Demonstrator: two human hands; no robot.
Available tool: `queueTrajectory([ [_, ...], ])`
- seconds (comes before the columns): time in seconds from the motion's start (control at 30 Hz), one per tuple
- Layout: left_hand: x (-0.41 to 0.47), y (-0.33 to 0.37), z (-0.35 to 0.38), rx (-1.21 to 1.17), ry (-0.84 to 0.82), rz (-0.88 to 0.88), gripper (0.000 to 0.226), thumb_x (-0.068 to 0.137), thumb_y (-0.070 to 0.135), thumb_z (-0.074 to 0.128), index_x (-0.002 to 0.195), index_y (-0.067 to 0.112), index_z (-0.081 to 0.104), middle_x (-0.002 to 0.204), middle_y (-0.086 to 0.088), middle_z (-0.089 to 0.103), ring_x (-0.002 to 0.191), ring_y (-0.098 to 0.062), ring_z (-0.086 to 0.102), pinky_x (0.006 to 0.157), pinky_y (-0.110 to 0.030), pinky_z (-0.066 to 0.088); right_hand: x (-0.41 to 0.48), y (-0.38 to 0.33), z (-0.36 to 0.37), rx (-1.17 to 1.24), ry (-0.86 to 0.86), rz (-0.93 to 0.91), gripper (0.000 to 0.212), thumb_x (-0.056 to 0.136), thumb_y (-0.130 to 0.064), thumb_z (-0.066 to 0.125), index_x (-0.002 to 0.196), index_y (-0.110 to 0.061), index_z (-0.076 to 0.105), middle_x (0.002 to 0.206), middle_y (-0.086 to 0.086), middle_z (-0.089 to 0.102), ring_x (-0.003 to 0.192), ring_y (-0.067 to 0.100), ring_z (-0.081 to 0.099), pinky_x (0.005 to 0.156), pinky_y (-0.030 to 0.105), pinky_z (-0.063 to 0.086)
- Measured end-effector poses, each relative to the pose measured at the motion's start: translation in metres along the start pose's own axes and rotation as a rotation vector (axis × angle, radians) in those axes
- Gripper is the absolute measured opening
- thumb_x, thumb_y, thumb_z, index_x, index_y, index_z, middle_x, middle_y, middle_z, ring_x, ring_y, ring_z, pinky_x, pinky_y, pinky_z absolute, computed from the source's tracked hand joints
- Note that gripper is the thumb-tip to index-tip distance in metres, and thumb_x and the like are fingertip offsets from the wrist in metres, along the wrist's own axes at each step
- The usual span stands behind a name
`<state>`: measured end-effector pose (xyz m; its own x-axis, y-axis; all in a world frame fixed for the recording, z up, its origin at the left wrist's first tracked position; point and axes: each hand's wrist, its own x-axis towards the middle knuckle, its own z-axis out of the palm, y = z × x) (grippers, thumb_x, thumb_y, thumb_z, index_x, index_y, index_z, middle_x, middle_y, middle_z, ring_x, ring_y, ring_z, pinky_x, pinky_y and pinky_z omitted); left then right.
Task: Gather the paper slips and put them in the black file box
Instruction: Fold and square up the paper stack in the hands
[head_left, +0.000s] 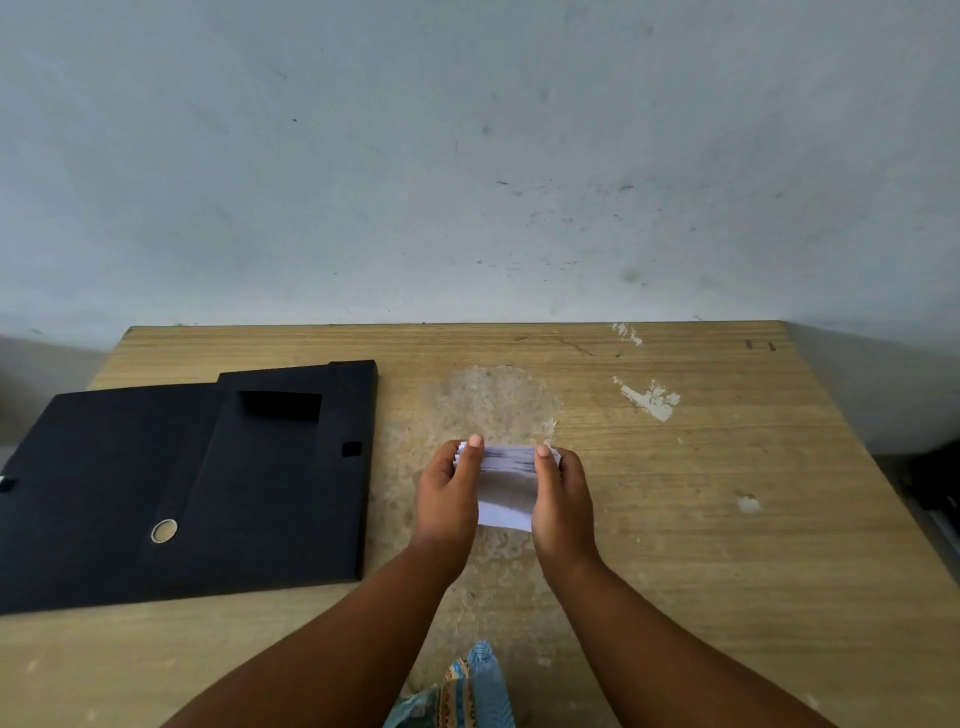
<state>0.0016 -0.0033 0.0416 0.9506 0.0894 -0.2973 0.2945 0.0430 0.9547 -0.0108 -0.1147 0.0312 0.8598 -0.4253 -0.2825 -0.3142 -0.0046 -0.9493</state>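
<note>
At the far left of the table (675, 519) lies the box (171, 483), black, flat and opened out, with a round metal-rimmed hole near its front and a small clasp slot on its right edge; nothing white shows in it. Just right of the box, apart from it, the left hand (449, 493) is closed on the left end of the slips (506, 486), thumb on top and fingers hidden behind. The slips form a small white stack held over the worn patch at the table's middle, their top edges fanned and uneven, the lower edge looking lifted off the wood, though contact there is hard to judge. The right hand (562, 499) is closed on the right end in the same way, so the stack is pinched between both hands. Thin paper like this should be very light, limp and slick sheet against sheet, so a loose hold could let inner slips slide out or splay. Squeezing across the short ends, faces pressed flat together, seems the safest hold, and tapping the edges level on the table should help before carrying the stack left to the box.
</note>
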Motion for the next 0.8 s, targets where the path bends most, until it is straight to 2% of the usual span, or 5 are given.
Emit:
queueTrajectory([
  [0.17,0.0,0.003,-0.018,0.077,-0.199,0.093,0.048,0.087,0.064,0.049,0.1,0.02,0.062,0.098,-0.002,0.066,0.086,-0.011,0.058,0.078,-0.026,0.044,0.0,0.01,-0.022,0.002,-0.25,-0.161,0.065,0.079,-0.077,0.045,0.117,-0.024,0.052,0.107,-0.002,0.063,0.096,0.012,0.06,0.082,0.026,0.048],
  [0.33,0.008,-0.007,-0.039,0.328,-0.43,0.139,0.054,0.081,0.049,0.072,0.127,0.029,0.051,0.119,0.005,0.065,0.107,-0.006,0.065,0.088,-0.024,0.056,0.003,0.022,-0.039,-0.233,-0.347,-0.207,0.055,0.08,-0.034,0.072,0.125,-0.041,0.041,0.121,-0.013,0.061,0.107,-0.002,0.061,0.086,0.02,0.052],
  [0.4,0.01,-0.014,-0.038,0.479,-0.39,0.188,0.048,0.089,0.033,0.073,0.129,0.031,0.047,0.122,0.011,0.063,0.109,-0.003,0.063,0.087,-0.02,0.054,0.004,0.026,-0.038,-0.255,-0.332,-0.204,0.054,0.086,-0.019,0.07,0.129,-0.034,0.042,0.12,-0.015,0.062,0.106,-0.004,0.061,0.087,0.022,0.051],
  [0.57,0.011,-0.017,-0.023,0.55,-0.155,0.169,0.016,0.1,0.023,0.057,0.115,0.027,0.054,0.106,0.008,0.069,0.092,-0.007,0.067,0.071,-0.022,0.056,0.007,0.027,-0.027,-0.373,-0.151,-0.257,0.028,0.095,-0.018,0.059,0.121,-0.023,0.052,0.101,-0.016,0.065,0.093,0.002,0.065,0.077,0.029,0.055],
  [0.8,0.007,-0.015,-0.005,0.403,-0.015,0.22,0.017,0.1,0.022,0.059,0.115,0.024,0.052,0.103,0.008,0.069,0.091,-0.008,0.069,0.073,-0.031,0.061,0.004,0.027,-0.025,-0.376,-0.002,-0.387,0.015,0.098,-0.023,0.056,0.113,-0.023,0.055,0.091,-0.014,0.067,0.084,-0.001,0.067,0.066,0.017,0.052],
])
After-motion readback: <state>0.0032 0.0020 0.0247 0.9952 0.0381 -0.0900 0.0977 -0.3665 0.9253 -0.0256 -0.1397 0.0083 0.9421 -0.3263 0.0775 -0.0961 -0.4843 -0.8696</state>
